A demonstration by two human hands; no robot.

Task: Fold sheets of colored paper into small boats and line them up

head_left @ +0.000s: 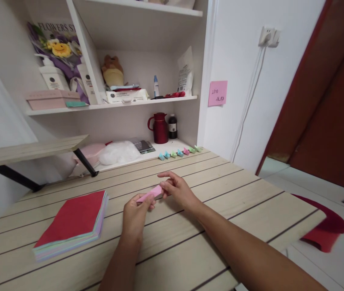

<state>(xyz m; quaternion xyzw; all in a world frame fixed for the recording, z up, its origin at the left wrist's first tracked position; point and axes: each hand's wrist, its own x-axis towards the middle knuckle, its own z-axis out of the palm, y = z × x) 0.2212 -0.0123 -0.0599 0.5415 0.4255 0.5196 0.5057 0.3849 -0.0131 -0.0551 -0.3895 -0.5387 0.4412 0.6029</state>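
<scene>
I watch both hands meet just above the slatted table (pixel 250 202), sharing a folded pink paper (pixel 150 195). The left hand (pixel 135 216) pinches its near end and the right hand (pixel 178 190) pinches the far end. I judge it light, thin and quick to crease, so it is best held softly at the ends. It's probably several layers thick, though the view is too small to be sure. A stack of coloured sheets (pixel 72 224) lies to the left.

left hand (pixel 134 216): bare | right hand (pixel 178 192): bare | forearms: bare up to frame edge
</scene>
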